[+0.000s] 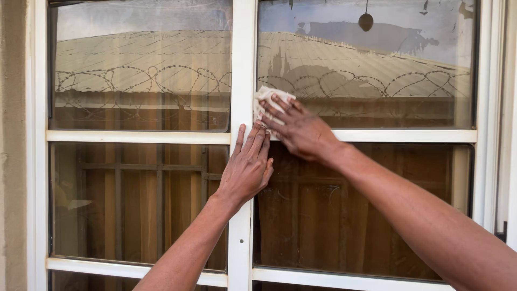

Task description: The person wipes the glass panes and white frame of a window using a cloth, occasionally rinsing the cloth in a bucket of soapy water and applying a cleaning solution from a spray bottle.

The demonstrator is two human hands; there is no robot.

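Currently, the right hand (301, 129) is pressing a crumpled white cloth (267, 101) against the window frame (242, 64), at the lower left corner of the upper right pane (377, 70), where the vertical centre bar is meeting the horizontal crossbar (404, 136). Its grip is holding the cloth under spread fingers, with the cloth's top edge showing above the fingertips. The left hand (247, 170) is lying flat on the centre bar just below the crossbar, fingers extended upward, its grip wide and holding nothing. Both hands are sitting close together, the left fingertips just beside the right hand. Reflections of a roof and wire coils are showing in the upper panes.
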